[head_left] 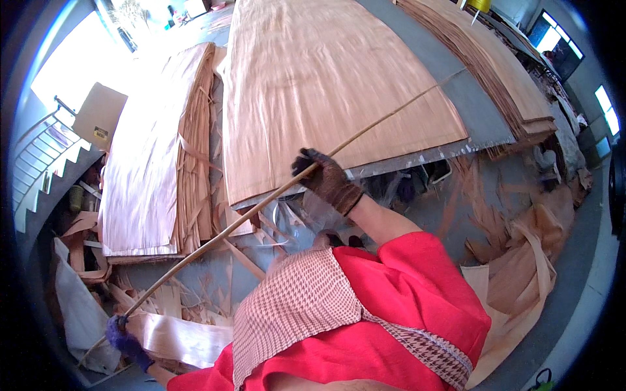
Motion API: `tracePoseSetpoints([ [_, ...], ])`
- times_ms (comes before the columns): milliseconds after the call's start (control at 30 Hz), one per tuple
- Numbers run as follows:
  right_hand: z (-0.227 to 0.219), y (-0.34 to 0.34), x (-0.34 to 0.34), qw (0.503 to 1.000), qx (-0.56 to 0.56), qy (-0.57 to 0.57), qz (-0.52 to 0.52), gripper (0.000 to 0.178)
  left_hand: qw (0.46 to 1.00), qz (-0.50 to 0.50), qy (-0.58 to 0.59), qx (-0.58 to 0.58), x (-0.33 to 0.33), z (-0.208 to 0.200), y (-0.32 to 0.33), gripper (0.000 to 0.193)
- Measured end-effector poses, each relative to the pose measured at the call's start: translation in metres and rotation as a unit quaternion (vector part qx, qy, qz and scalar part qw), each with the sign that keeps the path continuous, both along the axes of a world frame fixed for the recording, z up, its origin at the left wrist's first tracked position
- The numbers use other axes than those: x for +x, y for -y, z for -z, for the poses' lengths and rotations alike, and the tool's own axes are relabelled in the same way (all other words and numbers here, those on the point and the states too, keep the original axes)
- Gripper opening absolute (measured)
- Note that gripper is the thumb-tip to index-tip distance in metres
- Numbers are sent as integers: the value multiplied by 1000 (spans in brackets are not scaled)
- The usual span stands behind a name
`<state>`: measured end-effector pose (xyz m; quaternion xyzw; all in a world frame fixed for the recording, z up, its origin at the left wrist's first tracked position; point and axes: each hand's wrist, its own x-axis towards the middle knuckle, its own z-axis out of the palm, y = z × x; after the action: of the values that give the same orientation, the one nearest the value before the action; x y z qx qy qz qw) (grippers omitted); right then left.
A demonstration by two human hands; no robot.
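Left hand [125, 340]: in a purple-blue glove, low at the near left, closed around the near end of a long thin stick [261, 205].

Right hand [324, 177]: in a dark brown knitted glove, at the centre of the view, closed around the same stick further along its length. The two hands are well apart, each clamped on the stick.

Long thin stick: pale, slender, slightly bowed. It runs diagonally from the near left, through both hands, up to the far right, where its far part lies across the large veneer sheet [326, 85] and the grey table [479, 120].

Large veneer sheet: light tan wood, broad and flat, covering most of the table, its near edge just beyond the right hand.

Grey table: bare strip showing on the right of the sheet, with a metal near edge.

Left veneer stack [147, 169]: many thin sheets piled left of the table, top sheet pale and glossy.

Far right veneer stack [502, 78]: layered sheets beyond the bare strip.

Veneer scraps [521, 260]: curled strips and offcuts on the floor at the near right, more at the near left below the stack.

Cardboard box [98, 114]: far left, beside a white railing [45, 156].

Red sleeves and a checked cloth [300, 300]: on the person, near centre.
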<state>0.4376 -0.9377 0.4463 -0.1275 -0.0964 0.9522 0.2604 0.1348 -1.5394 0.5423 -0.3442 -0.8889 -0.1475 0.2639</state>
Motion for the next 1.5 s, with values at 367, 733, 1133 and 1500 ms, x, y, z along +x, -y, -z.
tracePoseSetpoints([
  [367,-41,137,-37,919,157,-13,-360,40,981,-112,104,119,-67,-26,287,29],
  [733,-53,170,-82,862,283,-39,-420,41,852,-278,-314,-312,1,9,346,28],
  [1133,42,44,-147,964,112,-3,-242,25,928,116,326,-139,52,11,-75,32],
  [1500,30,-89,126,910,341,236,-17,26,730,156,658,101,184,56,-467,19],
])
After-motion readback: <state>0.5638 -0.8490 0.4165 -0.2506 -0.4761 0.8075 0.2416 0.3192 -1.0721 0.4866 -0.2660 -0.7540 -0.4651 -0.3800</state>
